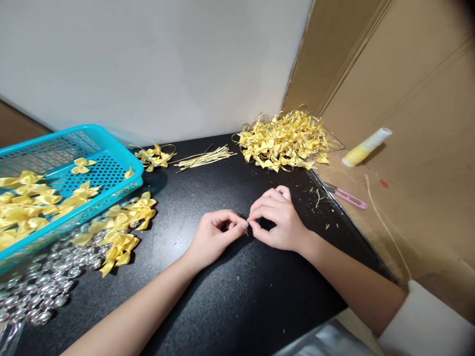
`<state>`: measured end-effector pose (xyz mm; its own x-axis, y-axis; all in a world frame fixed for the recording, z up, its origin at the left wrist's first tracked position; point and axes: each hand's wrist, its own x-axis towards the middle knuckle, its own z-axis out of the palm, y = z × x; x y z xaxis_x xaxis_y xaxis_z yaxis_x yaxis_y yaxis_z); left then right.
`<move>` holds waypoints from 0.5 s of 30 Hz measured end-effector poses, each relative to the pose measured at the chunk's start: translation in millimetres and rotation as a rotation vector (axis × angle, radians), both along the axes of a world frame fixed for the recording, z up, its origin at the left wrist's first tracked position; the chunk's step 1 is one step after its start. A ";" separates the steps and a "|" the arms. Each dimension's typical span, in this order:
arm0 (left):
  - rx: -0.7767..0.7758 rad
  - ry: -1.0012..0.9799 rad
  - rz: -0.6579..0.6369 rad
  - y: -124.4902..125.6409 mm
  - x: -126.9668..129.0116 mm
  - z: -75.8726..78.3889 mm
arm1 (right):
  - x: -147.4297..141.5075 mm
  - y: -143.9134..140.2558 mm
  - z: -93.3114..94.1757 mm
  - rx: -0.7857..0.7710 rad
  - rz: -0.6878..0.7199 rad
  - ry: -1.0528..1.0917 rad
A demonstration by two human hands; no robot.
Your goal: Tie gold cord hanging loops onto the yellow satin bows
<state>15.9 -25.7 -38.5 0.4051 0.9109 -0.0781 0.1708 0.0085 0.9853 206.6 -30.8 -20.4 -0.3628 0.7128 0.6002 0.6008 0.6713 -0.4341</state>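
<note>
Over the middle of the black table my left hand (pixel 218 232) and my right hand (pixel 278 220) meet fingertip to fingertip. Both are closed in a pinch on a thin gold cord (pixel 247 232), of which only a short bit shows between the fingers. Beyond them lies a loose bundle of straight gold cords (pixel 208 158). Behind my right hand rises a big heap of yellow ribbon bows (pixel 284 141) with gold loops and small silvery beads. A smaller cluster of looped bows (pixel 156 157) sits left of the bundle.
A turquoise basket (pixel 100 195) of yellow bows stands at the left. Beside it lie silvery beads (pixel 48 284) and loose bows (pixel 118 249). On cardboard at the right are a pink-handled cutter (pixel 351 199) and a yellow-white tube (pixel 365 147). A white wall (pixel 166 64) bounds the back.
</note>
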 end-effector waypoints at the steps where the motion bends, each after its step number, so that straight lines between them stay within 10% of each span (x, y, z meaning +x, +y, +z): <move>1: 0.002 0.003 -0.002 0.1 0.1 -0.1 | -0.1 0.0 -0.4 0.000 0.000 -0.002; 15: 0.022 0.018 -0.005 0.8 2.7 3.0 | -1.7 2.2 0.4 -0.031 -0.058 0.011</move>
<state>18.6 -25.0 -35.5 0.4083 0.9105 -0.0652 0.1885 -0.0142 0.9820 204.8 -28.6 -20.0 -0.3138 0.7505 0.5816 0.6332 0.6219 -0.4608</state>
